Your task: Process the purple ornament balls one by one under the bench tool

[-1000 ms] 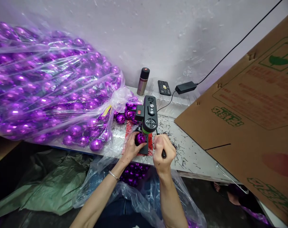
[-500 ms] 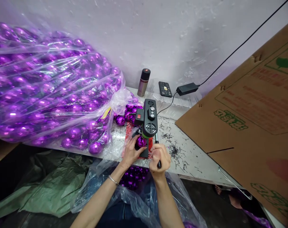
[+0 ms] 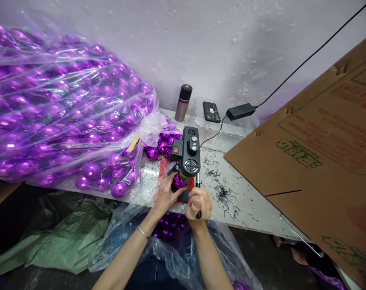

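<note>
A small black bench press point(image 3: 191, 151) with a red switch stands on a red patch of the white table. Under its head sits a shiny purple faceted ball point(image 3: 179, 181), and my left hand point(image 3: 167, 192) grips that ball from the left with thumb and fingers. My right hand point(image 3: 200, 202) is wrapped round the black grip of the machine's lever point(image 3: 198, 214), on the right side. More purple balls point(image 3: 152, 153) lie behind and to the left of the press. Below the table edge, an open clear plastic bag point(image 3: 171, 227) holds further purple balls.
A large clear sack of purple balls point(image 3: 65, 117) fills the left. Behind the press are a bottle point(image 3: 183, 103), a phone point(image 3: 211, 112) and a black power adapter point(image 3: 241, 111) with its cable. Black scraps point(image 3: 223, 194) litter the table. A cardboard box point(image 3: 310, 177) stands at right.
My right hand has moved slightly left and down with the lever, which now hangs closer to vertical. My left hand stays on the ball. The camera view has shifted a little.
</note>
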The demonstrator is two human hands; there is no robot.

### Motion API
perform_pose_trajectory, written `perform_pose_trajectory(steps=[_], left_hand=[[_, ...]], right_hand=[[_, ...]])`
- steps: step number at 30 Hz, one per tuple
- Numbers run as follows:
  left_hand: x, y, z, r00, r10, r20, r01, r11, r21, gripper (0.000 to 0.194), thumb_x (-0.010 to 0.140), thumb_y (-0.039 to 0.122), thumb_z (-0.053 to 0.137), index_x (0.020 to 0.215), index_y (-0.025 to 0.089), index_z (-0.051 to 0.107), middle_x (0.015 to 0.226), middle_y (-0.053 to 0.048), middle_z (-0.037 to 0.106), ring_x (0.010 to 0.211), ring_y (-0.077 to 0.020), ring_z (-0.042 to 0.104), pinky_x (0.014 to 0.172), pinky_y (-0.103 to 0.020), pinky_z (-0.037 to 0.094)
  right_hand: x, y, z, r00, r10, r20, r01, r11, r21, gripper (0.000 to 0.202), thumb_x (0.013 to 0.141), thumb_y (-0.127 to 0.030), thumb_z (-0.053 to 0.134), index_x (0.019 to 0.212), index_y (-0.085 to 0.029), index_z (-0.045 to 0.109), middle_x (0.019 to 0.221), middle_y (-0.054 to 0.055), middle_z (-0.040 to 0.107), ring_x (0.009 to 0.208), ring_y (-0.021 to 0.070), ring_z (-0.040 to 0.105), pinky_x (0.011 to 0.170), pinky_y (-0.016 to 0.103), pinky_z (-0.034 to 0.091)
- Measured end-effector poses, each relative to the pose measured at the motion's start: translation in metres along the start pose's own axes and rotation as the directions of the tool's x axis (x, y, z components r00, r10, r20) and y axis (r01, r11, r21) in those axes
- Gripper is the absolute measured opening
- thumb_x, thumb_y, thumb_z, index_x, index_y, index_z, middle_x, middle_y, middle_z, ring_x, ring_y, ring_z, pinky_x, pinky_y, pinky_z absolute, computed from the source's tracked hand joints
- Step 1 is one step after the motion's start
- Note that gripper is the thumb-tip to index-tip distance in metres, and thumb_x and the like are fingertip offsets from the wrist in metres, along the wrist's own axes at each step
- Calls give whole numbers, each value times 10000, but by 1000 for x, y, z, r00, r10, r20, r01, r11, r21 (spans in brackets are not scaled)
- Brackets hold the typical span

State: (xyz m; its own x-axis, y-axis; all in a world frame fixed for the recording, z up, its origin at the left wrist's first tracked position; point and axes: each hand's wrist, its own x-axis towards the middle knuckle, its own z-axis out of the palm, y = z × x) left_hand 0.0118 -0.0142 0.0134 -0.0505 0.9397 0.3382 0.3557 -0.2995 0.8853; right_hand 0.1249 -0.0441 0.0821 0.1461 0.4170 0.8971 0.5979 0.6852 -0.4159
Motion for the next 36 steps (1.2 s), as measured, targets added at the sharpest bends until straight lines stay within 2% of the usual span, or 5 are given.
perform_pose_trajectory(steps=[20,25,30,33,36], left_hand=[[5,-1,1,1000,-2,-1,2,998,-69,520,787,463,819,1221,225,660,1230,-137,711,1203,-345,652,1079,-546,488],[7,-4,1,1000,-2,0,2,996,-87,567,770,438,835,1262,229,645,1257,-138,714,1237,-362,648,1120,-589,462],[-44,-12,-9,975,191,112,-200,977,74,570,911,432,699,1423,233,545,1406,-166,645,1366,-340,583,1174,-573,434],[-86,-19,-21,914,321,250,-365,917,158,866,850,605,721,1545,190,414,1525,-239,528,1450,-395,486,1178,-603,417],[-85,-22,-31,916,338,216,-370,920,129,904,908,659,604,1605,165,309,1587,-248,453,1505,-377,412,1212,-589,374]], right_hand=[[0,3,2,998,-55,15,55,998,18,361,1038,-226,345,690,-231,444,672,-8,541,596,126,548,578,282,445],[48,-24,-6,974,224,37,-225,974,27,367,1020,-178,402,660,-224,451,634,-19,498,600,123,515,580,289,396],[66,-35,-11,962,258,91,-264,963,63,366,1022,-179,434,659,-215,468,655,-20,502,621,115,505,602,285,403],[56,-31,-12,975,199,95,-208,974,91,332,1005,-120,436,690,-210,492,675,-18,520,647,115,521,622,281,419],[48,-27,-11,984,163,79,-170,981,93,315,987,-85,445,701,-208,496,681,-18,527,648,116,524,615,278,410]])
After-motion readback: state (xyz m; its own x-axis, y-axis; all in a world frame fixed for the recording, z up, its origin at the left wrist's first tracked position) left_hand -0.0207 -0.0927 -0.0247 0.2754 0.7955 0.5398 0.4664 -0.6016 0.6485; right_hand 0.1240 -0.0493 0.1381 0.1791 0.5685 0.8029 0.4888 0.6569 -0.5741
